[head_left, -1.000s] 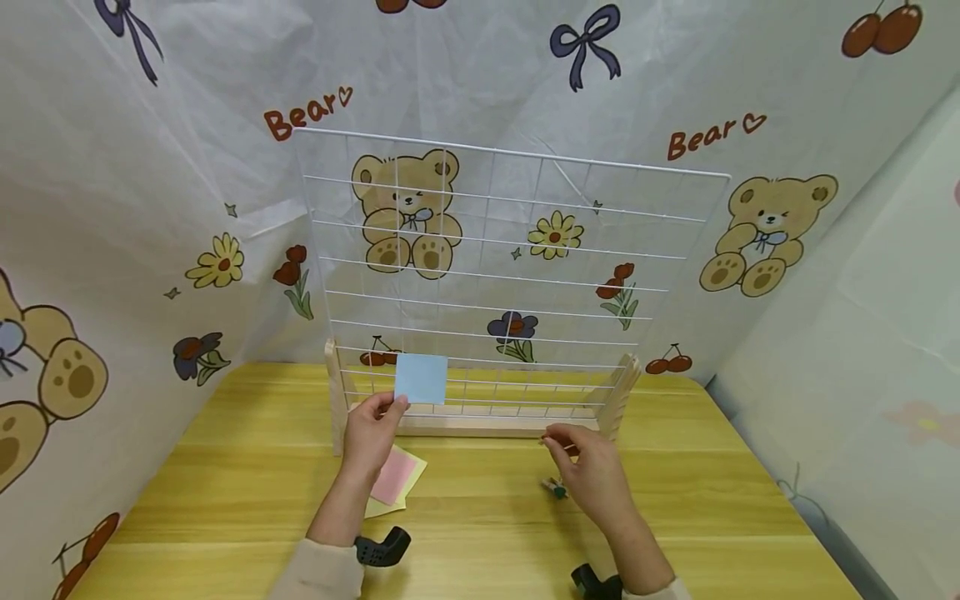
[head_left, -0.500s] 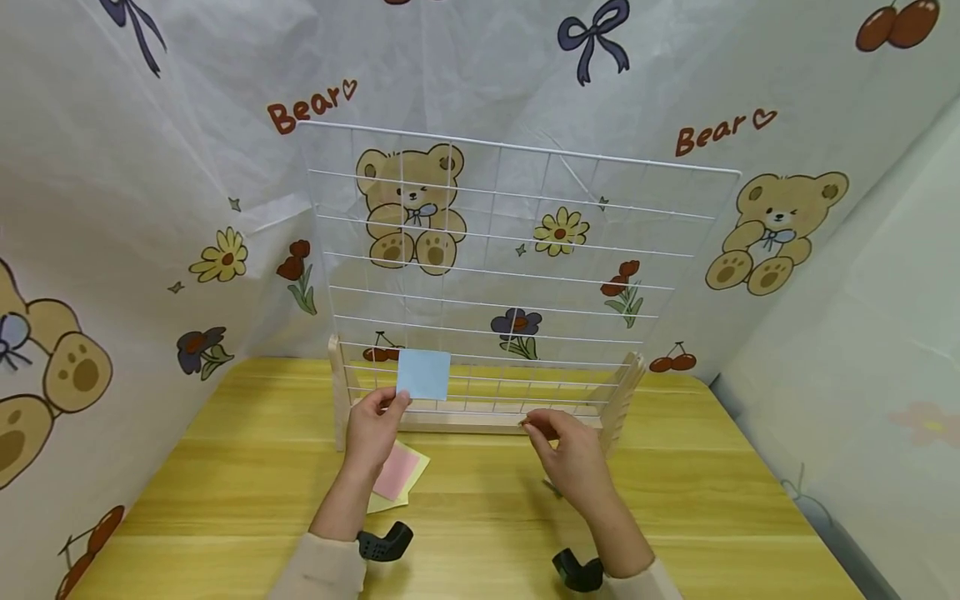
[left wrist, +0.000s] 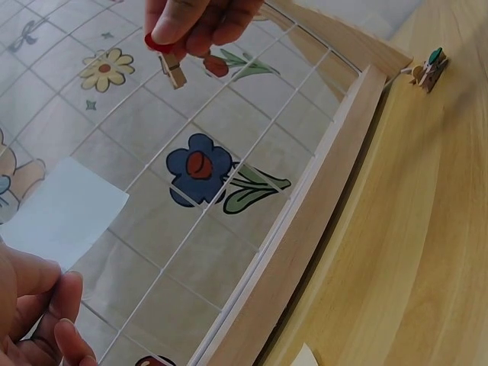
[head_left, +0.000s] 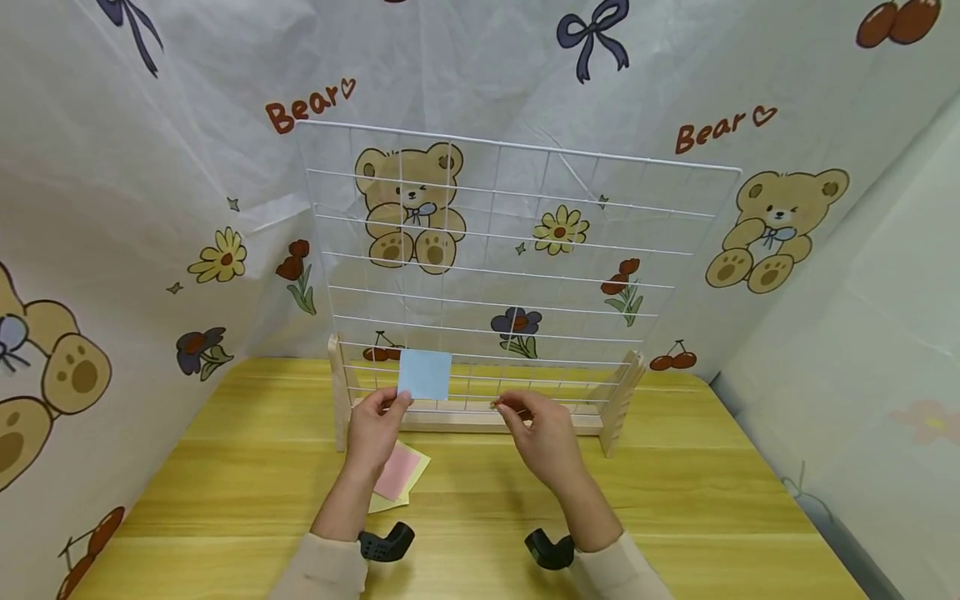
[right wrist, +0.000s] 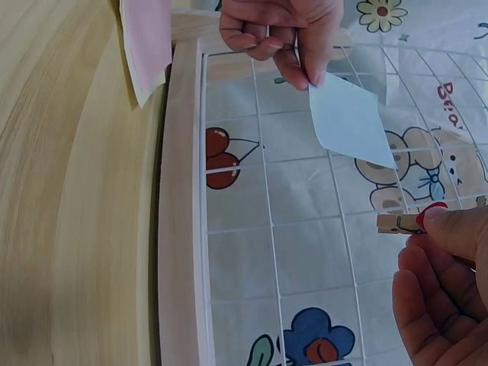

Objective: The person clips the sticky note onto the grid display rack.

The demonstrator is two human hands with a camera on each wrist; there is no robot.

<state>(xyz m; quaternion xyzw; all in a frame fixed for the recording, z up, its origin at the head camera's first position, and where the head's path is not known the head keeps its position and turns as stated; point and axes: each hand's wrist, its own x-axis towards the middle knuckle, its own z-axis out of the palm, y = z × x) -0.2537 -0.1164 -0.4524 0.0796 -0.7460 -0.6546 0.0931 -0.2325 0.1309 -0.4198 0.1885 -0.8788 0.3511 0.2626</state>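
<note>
My left hand pinches a light blue sticky note by its lower left corner, in front of the white wire grid. Between the thumb and fingers of my right hand is a small wooden clothespin with a red decoration on its end. The clothespin's free end points toward the note, and a gap separates them. In the left wrist view the note and the clothespin both appear before the grid, the right hand at the top.
A wooden stand supports the grid on the table. Pink and yellow sticky notes lie by the left forearm. Another clothespin with a green decoration lies on the table near the stand's right end. A bear-patterned cloth hangs behind.
My right hand has moved left and farther from me with the clothespin, closing on the blue sticky note. The left hand and its note have stayed nearly still.
</note>
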